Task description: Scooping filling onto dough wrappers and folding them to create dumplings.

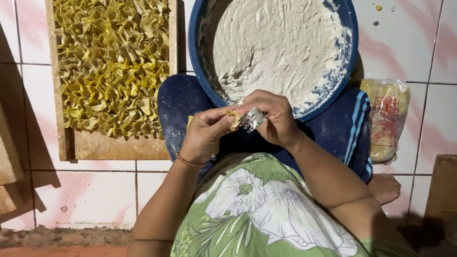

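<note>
Materials and surfaces seen from above

The floor tiles [409, 43] are glossy ceramic, white with pink veins. In the upper left, the tray [114, 145] is raw, matt wood, and the folded wrappers [112, 62] on it look like thin yellow dough. The blue basin [333, 97] at top centre is smooth plastic, smeared with a pale, wet paste [281, 43]. The bag [388, 119] at right is shiny clear plastic.

Head camera looks steeply down, close, probably over the lap.
</note>
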